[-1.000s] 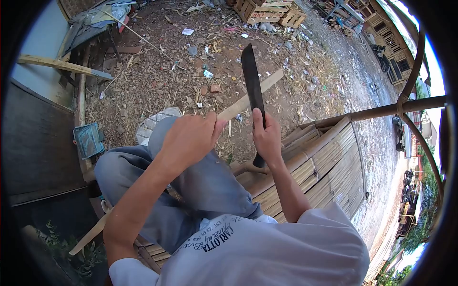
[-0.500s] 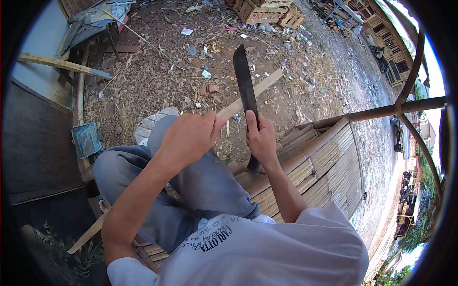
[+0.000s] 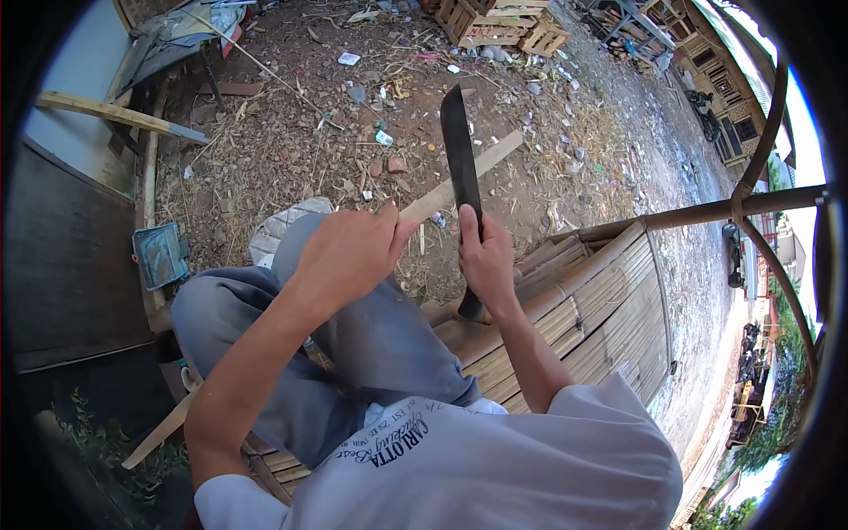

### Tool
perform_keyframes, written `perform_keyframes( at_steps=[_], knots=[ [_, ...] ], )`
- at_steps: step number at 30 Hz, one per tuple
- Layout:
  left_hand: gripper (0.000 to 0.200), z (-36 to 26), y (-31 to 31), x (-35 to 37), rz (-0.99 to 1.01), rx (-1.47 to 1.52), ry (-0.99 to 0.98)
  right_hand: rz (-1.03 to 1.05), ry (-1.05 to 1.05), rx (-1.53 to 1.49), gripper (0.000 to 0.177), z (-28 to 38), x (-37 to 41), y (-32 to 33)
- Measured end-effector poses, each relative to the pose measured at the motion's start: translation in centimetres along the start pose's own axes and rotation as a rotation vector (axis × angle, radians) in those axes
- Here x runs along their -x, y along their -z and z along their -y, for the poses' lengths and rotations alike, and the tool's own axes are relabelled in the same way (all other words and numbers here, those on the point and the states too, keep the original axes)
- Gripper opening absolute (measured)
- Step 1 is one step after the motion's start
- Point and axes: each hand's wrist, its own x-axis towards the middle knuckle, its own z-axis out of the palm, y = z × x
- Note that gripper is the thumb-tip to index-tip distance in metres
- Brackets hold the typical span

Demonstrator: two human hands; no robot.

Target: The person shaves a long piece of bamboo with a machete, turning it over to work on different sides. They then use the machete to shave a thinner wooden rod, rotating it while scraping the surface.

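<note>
A seated person in a white shirt (image 3: 530, 450) and grey trousers (image 3: 389, 344) grips a machete (image 3: 458, 146) in the right hand (image 3: 484, 258), fingers wrapped around the handle and thumb laid along it toward the blade. The dark blade points up and away from the body, the butt of the handle showing below the fist. The left hand (image 3: 349, 252), back uppermost, is closed on a pale wooden strip (image 3: 496, 159) just above the raised knees. The strip slants outward to the right over the littered ground (image 3: 331, 185), and the blade crosses in front of it in this view; whether the two touch cannot be told. Another pale length (image 3: 159, 435) shows beyond the left forearm, at lower left, its link to the strip hidden by the arm and legs.

A slatted bamboo bench (image 3: 609, 309) extends at right, beneath a bamboo rail (image 3: 698, 213). A whitish sack (image 3: 276, 231) lies just beyond the knees, and a blue-green container (image 3: 161, 256) stands farther left, beside a dark panel (image 3: 75, 256). Wooden crates (image 3: 481, 34) sit on the far side of the yard, with a cluttered table (image 3: 159, 62) at upper left.
</note>
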Motion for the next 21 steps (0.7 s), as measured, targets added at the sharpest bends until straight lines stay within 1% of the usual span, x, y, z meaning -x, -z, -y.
perform_keyframes(
  at_steps=[2, 3, 5, 6, 7, 8, 10, 11, 14, 15, 16, 18, 19, 21],
  knots=[
    [0.035, 0.0, 0.0, -0.2, -0.009, -0.012, -0.022, 0.024, 0.065, 0.057, 0.047, 0.0, 0.1, 0.3],
    [0.035, -0.4, 0.3, -0.3, 0.021, -0.005, 0.002, -0.003, -0.049, -0.017, 0.046, 0.0, -1.3, 0.7],
    [0.035, -0.4, 0.4, -0.2, 0.044, 0.001, 0.03, 0.0, -0.047, -0.046, 0.047, -0.1, -0.6, 0.2],
    [0.035, -0.1, 0.3, -0.1, 0.023, -0.006, 0.012, 0.004, -0.036, -0.072, 0.047, 0.2, -0.2, -0.2],
    [0.034, 0.0, 0.2, -0.1, 0.008, -0.012, -0.007, 0.048, 0.06, 0.029, 0.047, -0.7, 0.9, -0.7],
    [0.034, 0.0, 0.1, -0.2, 0.007, -0.011, -0.011, 0.045, 0.061, 0.031, 0.047, -0.7, 0.7, -0.4],
    [0.034, -0.1, 0.2, -0.3, 0.039, -0.014, 0.01, 0.043, 0.028, 0.017, 0.047, -0.2, -0.1, 0.6],
    [0.034, -0.3, 0.1, -0.1, 0.046, -0.014, 0.011, -0.003, -0.052, -0.043, 0.045, -0.6, -1.7, 1.1],
    [0.034, -0.4, 0.1, -0.2, 0.017, -0.008, 0.019, 0.007, -0.062, -0.087, 0.045, 0.3, 0.2, -0.1],
    [0.034, -0.2, 0.1, -0.1, 0.02, -0.006, 0.007, 0.085, 0.0, 0.052, 0.045, -0.2, 1.5, -0.6],
    [0.034, -0.2, 0.2, -0.1, 0.022, -0.006, -0.009, 0.082, 0.002, 0.053, 0.045, -0.2, 1.2, -0.3],
    [0.034, -0.5, 0.3, -0.5, 0.033, -0.001, 0.008, 0.035, -0.013, -0.009, 0.045, 0.0, -0.1, 0.5],
    [0.035, -0.5, 0.3, -0.4, 0.045, 0.001, 0.027, -0.008, -0.054, -0.088, 0.044, 0.0, -1.7, 1.1],
    [0.035, -0.1, 0.0, -0.1, 0.014, 0.014, 0.004, 0.017, -0.054, -0.093, 0.045, 0.3, -0.6, 0.2]
  ],
)
